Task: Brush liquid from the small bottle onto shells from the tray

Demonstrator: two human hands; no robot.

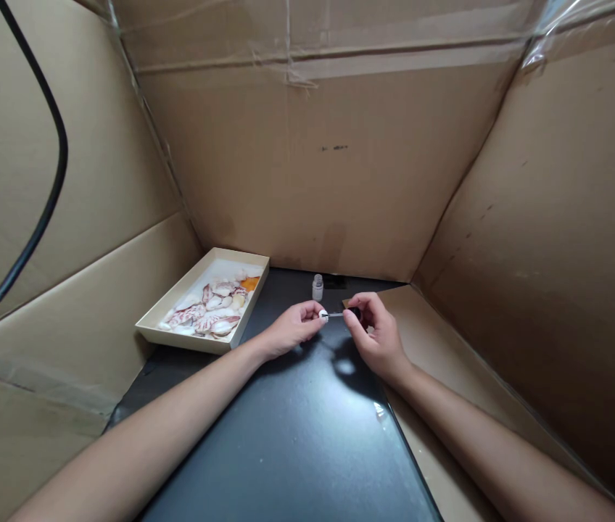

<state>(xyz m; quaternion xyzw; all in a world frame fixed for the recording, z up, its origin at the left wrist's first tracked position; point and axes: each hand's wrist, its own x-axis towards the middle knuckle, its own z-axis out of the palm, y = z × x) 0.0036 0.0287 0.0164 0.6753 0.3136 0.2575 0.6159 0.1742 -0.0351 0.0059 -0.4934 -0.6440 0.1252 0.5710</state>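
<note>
My left hand (294, 328) is closed in a pinch on a small white piece (323, 315), perhaps a shell, held above the black tabletop (296, 428). My right hand (376, 333) is closed on the dark cap of a thin brush (347, 314), and the brush tip touches the white piece. Just behind the two hands a small clear bottle (317, 287) stands upright and uncapped on the table.
A cream tray (199, 337) with several pink-and-white shells lies at the left of the table. Cardboard walls stand on the left, back and right, and a cardboard sheet (432, 341) lies under my right arm. A black cable (49, 196) hangs at the left.
</note>
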